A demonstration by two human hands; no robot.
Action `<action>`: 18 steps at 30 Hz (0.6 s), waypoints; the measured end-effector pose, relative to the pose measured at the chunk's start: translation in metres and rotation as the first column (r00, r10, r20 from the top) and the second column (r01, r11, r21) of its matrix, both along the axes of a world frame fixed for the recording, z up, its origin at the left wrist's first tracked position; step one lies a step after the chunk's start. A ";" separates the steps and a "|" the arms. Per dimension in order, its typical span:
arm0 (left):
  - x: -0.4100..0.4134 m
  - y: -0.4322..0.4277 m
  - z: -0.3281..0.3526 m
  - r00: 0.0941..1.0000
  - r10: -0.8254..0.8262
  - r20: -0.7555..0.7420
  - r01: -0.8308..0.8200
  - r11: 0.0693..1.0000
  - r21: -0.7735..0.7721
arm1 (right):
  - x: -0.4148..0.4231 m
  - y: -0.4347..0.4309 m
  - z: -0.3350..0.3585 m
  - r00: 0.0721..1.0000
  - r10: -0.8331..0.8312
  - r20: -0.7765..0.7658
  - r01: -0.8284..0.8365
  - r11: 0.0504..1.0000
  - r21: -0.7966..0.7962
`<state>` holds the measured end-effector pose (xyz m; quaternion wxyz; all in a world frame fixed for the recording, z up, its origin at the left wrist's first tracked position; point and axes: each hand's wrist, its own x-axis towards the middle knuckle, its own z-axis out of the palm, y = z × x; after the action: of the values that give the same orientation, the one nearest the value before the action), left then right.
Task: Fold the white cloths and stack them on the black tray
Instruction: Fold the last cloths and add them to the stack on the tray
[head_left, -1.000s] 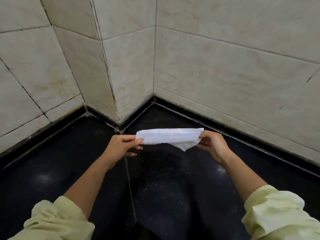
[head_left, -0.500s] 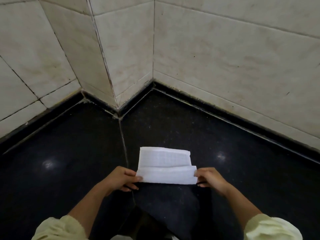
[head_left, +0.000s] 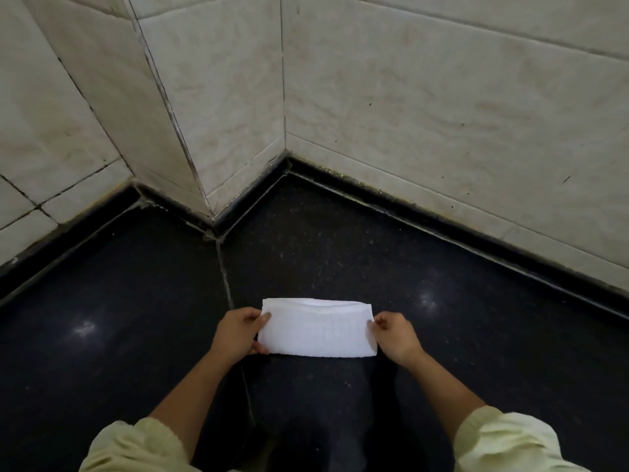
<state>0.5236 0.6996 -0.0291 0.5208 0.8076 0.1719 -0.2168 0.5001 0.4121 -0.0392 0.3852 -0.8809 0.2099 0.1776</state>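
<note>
White cloth (head_left: 318, 330) lay flat on the dark speckled surface (head_left: 459, 352), just right of the pale seam (head_left: 226, 277) that ran across that surface. It was folded into a band, with the long axis running crosswise, square to the seam and away from it to the right. A second layer's edge showed along the far side.

Left hand (head_left: 236, 335) sat over the seam line and held the cloth's short end nearest the seam, thumb on top at the far corner, fingers curled at the near corner. Right hand (head_left: 394, 337) was well right of the seam at the opposite short end, fingertips pinching the far corner. One hand per end, neither clearly nearer, cloth centred between the forearms.

My read: the fold in hand was a lengthwise one, nearly set. The next fold probably goes end to end along the long axis, so one hand has to carry its end across to the other. Risk: layers slip out of register on the smooth stone.

The surface was glossy, with two light glints, one on each side of the seam. Tiled walls (head_left: 408, 114) met in a stepped corner at the seam's far end, with a dark skirting at the base. No black tray was in view, so I couldn't place it. Pale yellow sleeves (head_left: 503, 441) showed at the bottom of the frame.
</note>
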 end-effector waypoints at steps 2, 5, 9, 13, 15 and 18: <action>0.005 -0.004 -0.006 1.000 0.008 0.029 -0.010 0.998 0.054 | 0.003 0.003 -0.002 1.000 0.001 0.005 -0.001 1.000 -0.031; 0.011 -0.005 -0.012 0.998 -0.014 0.061 0.005 0.990 0.144 | 0.007 0.005 -0.003 1.000 0.013 0.017 -0.012 0.997 -0.081; 0.017 -0.006 -0.022 0.994 -0.051 0.092 0.029 0.974 0.223 | 0.014 0.010 -0.003 1.000 0.007 -0.011 -0.009 0.990 -0.140; 0.013 -0.006 -0.028 0.993 -0.042 0.114 0.005 0.951 0.310 | 0.016 0.015 -0.002 0.999 0.030 -0.041 -0.038 0.974 -0.223; 0.009 -0.004 -0.029 0.993 -0.011 0.121 -0.027 0.950 0.310 | 0.014 0.015 -0.003 0.999 0.019 -0.038 -0.027 0.974 -0.225; 0.003 -0.002 -0.023 0.994 0.012 0.109 -0.043 0.957 0.287 | 0.009 0.008 -0.002 0.999 -0.044 0.005 0.044 0.987 -0.156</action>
<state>0.5267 0.6976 -0.0522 0.4085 0.8830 0.1849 -0.1389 0.5090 0.4203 -0.0415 0.3191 -0.9036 0.2423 0.1515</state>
